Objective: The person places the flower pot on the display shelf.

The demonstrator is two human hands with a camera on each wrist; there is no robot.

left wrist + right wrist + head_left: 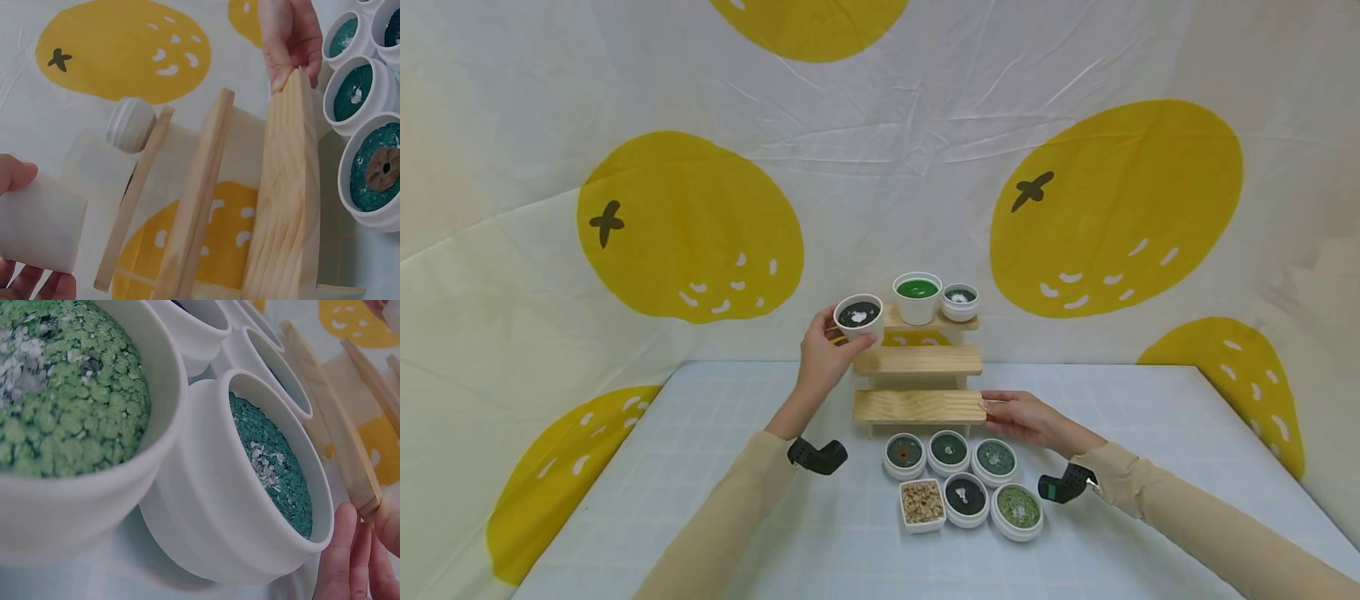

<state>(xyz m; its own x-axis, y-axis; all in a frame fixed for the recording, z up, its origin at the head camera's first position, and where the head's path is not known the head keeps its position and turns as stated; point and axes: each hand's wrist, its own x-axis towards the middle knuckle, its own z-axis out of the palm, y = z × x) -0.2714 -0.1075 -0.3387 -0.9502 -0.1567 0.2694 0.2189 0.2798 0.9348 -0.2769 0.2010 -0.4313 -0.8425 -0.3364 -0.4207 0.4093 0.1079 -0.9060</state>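
Observation:
My left hand (832,351) grips a white cup (860,312) with dark contents and a pale patch on top. It holds the cup beside the left end of the top shelf of a three-tier wooden stand (917,361); whether cup and shelf touch I cannot tell. With thumb and fingers, my right hand (1028,417) pinches the right end of the lowest board (359,481). On the top tier stand a white cup with green contents (918,298) and a small ribbed white pot (130,124).
In front of the stand sit several round white pots, among them one with light green filling (1017,511) and one with dark filling (966,499). A square white dish of tan bits (922,505) is beside them. A fruit-printed cloth (895,200) hangs behind.

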